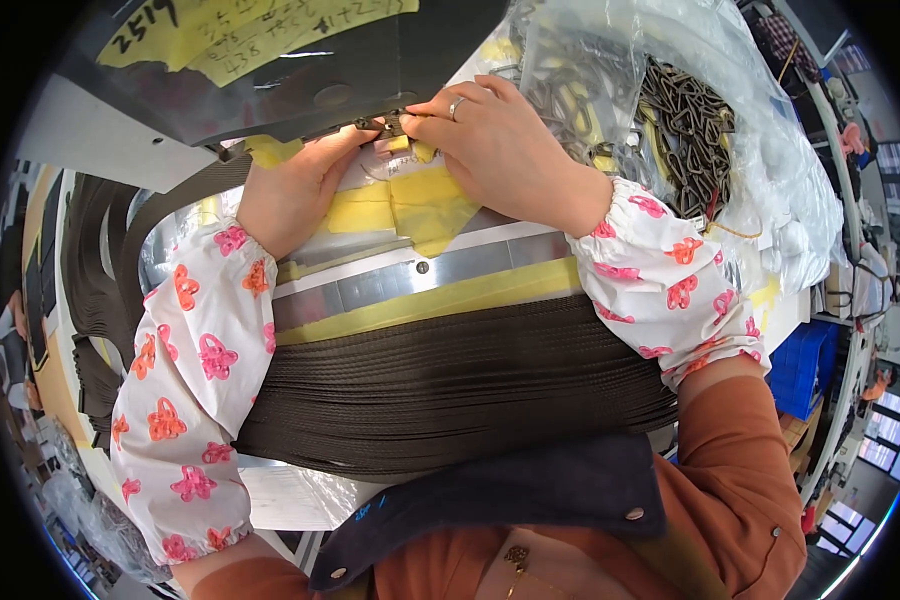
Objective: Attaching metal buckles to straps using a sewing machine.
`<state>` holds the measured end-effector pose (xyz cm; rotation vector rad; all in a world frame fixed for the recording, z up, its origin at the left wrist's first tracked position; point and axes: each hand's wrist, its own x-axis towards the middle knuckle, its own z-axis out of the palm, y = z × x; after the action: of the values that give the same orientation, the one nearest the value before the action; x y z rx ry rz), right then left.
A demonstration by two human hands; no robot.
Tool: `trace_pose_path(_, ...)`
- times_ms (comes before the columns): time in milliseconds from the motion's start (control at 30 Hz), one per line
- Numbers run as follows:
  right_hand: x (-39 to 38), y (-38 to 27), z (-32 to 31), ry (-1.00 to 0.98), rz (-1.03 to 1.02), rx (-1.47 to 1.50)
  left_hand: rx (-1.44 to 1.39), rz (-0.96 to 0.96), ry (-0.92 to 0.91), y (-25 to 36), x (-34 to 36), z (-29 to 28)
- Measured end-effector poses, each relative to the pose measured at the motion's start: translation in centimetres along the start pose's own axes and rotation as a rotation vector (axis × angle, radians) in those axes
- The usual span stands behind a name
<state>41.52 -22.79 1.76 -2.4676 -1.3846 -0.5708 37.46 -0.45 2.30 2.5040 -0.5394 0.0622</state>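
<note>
Both my hands meet at the working spot under the dark head of a sewing machine (320, 95). My left hand (295, 185) is closed with its fingertips on a dark brown webbing strap (205, 180), which runs in from the left behind the hand. From the other side my right hand (510, 150), with a ring on one finger, pinches at the strap's end; the fingertips partly hide it. Yellow tape (400, 205) covers the machine bed just below the hands. Across my lap side lies a thick bundle of dark webbing straps (460, 385).
A clear plastic bag (580, 75) and a heap of dark metal buckles (685, 140) lie at the right. More webbing (95, 250) hangs in loops at the left. A metal plate (440, 270) edges the bed. A blue bin (805, 370) stands at the far right.
</note>
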Motion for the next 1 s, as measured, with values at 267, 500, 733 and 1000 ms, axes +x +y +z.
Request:
trace_pose_path(267,-0.5,-2.4,-1.9,-0.056,-0.008,0.125,0.256,0.368,0.12,1.4,-1.0,-0.3)
trace_pose_path(500,-0.6,-2.1,-1.3,0.015,-0.053,0.039,0.358,0.543,0.087,0.7,-0.3,-0.1)
trace_pose_path(733,-0.3,-2.1,-2.1,-0.134,-0.026,0.05,0.278,0.519,0.1,0.6,-0.2,-0.2)
trace_pose_path(1000,-0.3,-1.1,-0.8,-0.054,-0.044,-0.003,0.095,0.327,0.174,0.0,-0.6,0.2)
